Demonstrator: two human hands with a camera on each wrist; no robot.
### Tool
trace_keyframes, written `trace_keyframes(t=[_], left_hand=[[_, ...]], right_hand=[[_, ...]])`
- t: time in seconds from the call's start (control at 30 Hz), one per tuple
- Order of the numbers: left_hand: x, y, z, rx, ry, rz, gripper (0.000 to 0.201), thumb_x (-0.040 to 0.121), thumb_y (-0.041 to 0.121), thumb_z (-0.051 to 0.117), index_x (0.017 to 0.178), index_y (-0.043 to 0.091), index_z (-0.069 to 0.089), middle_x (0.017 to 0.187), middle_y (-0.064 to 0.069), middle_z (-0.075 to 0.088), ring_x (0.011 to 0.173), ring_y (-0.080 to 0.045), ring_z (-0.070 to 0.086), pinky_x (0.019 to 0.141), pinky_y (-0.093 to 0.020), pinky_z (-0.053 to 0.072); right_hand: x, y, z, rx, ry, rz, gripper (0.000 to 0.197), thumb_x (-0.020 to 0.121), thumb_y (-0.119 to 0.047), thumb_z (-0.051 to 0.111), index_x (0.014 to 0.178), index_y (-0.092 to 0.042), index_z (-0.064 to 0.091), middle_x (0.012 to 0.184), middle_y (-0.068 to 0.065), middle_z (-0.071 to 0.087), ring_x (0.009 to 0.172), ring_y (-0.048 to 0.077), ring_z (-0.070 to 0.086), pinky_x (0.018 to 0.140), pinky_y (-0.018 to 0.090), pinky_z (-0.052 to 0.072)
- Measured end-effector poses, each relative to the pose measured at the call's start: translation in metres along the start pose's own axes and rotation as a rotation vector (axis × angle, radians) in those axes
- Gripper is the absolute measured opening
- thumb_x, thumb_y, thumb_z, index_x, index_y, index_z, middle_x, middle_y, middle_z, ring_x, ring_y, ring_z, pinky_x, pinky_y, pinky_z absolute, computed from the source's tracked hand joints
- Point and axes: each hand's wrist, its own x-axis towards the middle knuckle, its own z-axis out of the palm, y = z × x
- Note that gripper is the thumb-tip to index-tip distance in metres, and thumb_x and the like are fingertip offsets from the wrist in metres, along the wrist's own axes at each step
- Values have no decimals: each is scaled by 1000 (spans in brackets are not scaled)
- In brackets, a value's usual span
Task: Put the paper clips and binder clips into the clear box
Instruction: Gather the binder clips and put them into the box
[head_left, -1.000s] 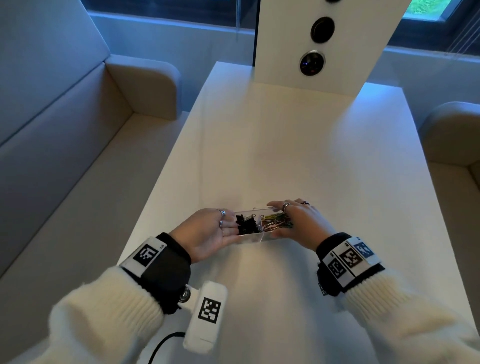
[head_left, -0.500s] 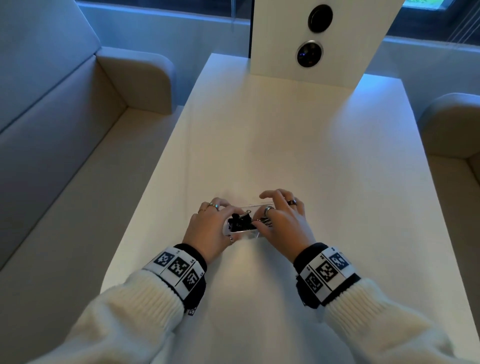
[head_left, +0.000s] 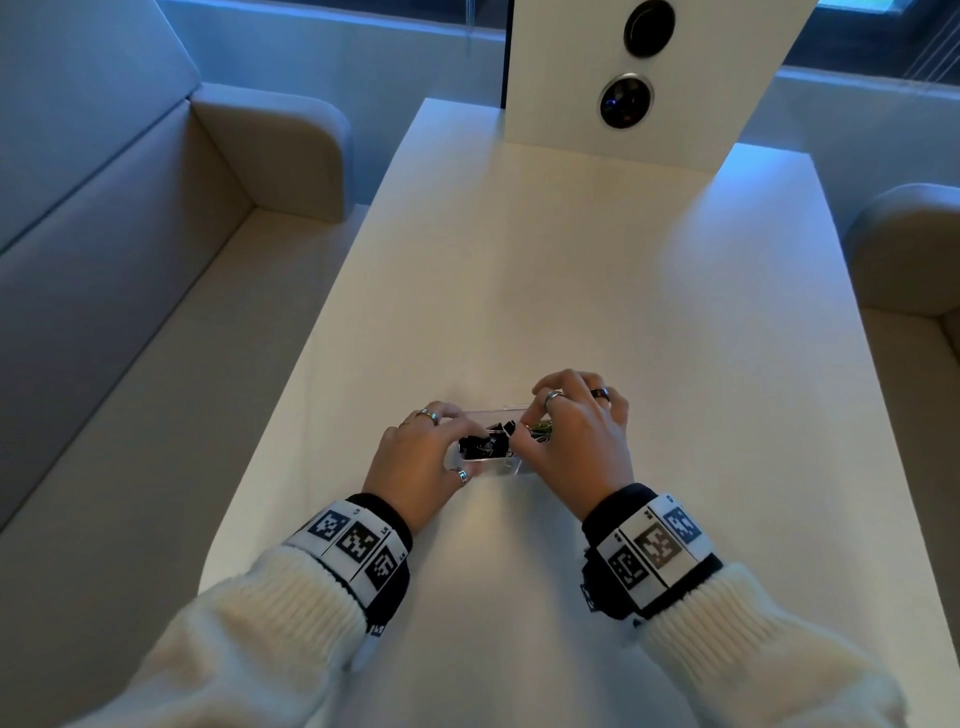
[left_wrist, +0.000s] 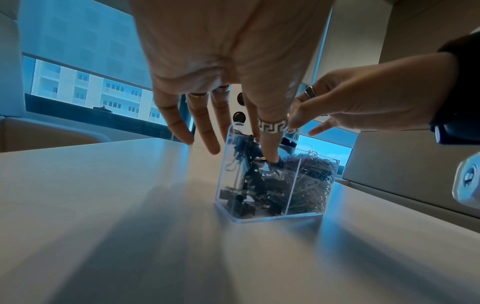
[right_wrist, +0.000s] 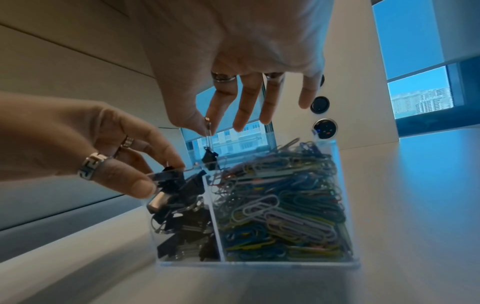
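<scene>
A clear box (head_left: 511, 468) with two compartments stands on the white table (head_left: 571, 286) near me. Black binder clips (right_wrist: 182, 222) fill its left compartment and coloured paper clips (right_wrist: 280, 205) its right one. My left hand (head_left: 447, 441) reaches over the box's left end. Its ringed thumb (left_wrist: 270, 144) presses down on the binder clips (left_wrist: 252, 185), and the other fingers point down beside the box (left_wrist: 228, 164). My right hand (right_wrist: 205, 129) hovers over the box (right_wrist: 259, 264) and pinches one small binder clip (right_wrist: 209, 158) by its wire handle, just above the rim.
A white upright panel (head_left: 639, 78) with two round sockets stands at the table's far end. Grey upholstered benches (head_left: 130, 312) run along both sides. The table's left edge lies close to my left wrist.
My hands have left the box's two ends and come over its top. The left thumb now presses on the binder clips, and the right hand has pinched one clip.
</scene>
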Motion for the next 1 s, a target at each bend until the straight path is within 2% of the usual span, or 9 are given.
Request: trace_keyframes(t=[0.2, 0.33, 0.4, 0.5, 0.57, 0.67, 0.77, 0.83, 1.0], left_hand=[[1, -3, 1, 23, -18, 24, 25, 76, 26, 71, 100, 30, 69, 121, 6, 53, 105, -16, 56, 91, -36, 42], [1, -4, 1, -4, 8, 25, 40, 74, 27, 72, 112, 30, 60, 118, 8, 57, 105, -16, 56, 89, -35, 41], [1, -4, 1, 4, 1, 19, 43, 73, 27, 72, 114, 29, 58, 117, 9, 57, 102, -16, 56, 89, -35, 41], [1, -6, 0, -3, -8, 18, 27, 72, 24, 74, 98, 23, 66, 120, 8, 57, 104, -17, 57, 92, -37, 41], [1, -6, -2, 24, -29, 20, 16, 75, 25, 72, 90, 22, 68, 123, 9, 54, 108, -15, 55, 93, -33, 37], [0, -5, -3, 39, -45, 15, 15, 76, 26, 71, 89, 20, 67, 124, 11, 53, 110, -14, 53, 93, -30, 34], [0, -3, -5, 0, -9, 10, 25, 72, 27, 74, 91, 19, 59, 109, 10, 58, 101, -17, 56, 88, -33, 40], [0, 0, -7, -24, -9, -13, 36, 72, 28, 74, 100, 20, 54, 98, 11, 54, 95, -16, 55, 85, -32, 40], [0, 1, -9, -129, -43, -65, 46, 73, 26, 75, 108, 24, 46, 108, 12, 53, 89, -12, 53, 84, -32, 43]], right_hand=[[1, -12, 7, -39, -11, 91, 21, 85, -27, 53, 81, -13, 68, 109, -3, 55, 110, 23, 47, 107, 41, 13], [3, -17, 11, -75, 29, 101, 21, 85, -26, 52, 83, -13, 69, 107, -1, 57, 107, 24, 50, 106, 43, 16], [3, -20, 13, -133, 34, 89, 19, 82, -24, 55, 79, -12, 70, 103, 1, 60, 102, 27, 53, 104, 47, 22], [2, -27, 14, -154, 78, 90, 10, 69, -21, 70, 62, -15, 68, 85, 0, 64, 84, 28, 62, 92, 52, 39], [1, -30, 16, -159, 70, 87, 12, 65, -22, 75, 58, -17, 67, 81, -1, 64, 80, 27, 63, 89, 52, 42], [1, -26, 15, -107, 44, 69, 13, 76, -28, 68, 70, -16, 70, 94, -2, 63, 93, 26, 59, 100, 50, 29], [3, -15, 7, 26, 6, 94, 20, 84, -38, 59, 82, -21, 71, 109, -8, 56, 109, 17, 48, 106, 40, 12], [4, -9, 4, 117, 4, 102, 19, 81, -41, 62, 80, -25, 71, 108, -12, 52, 113, 10, 39, 105, 37, 11], [3, -5, 11, 242, -99, 122, 14, 81, -43, 63, 83, -33, 72, 117, -15, 48, 123, 6, 28, 105, 39, 6]])
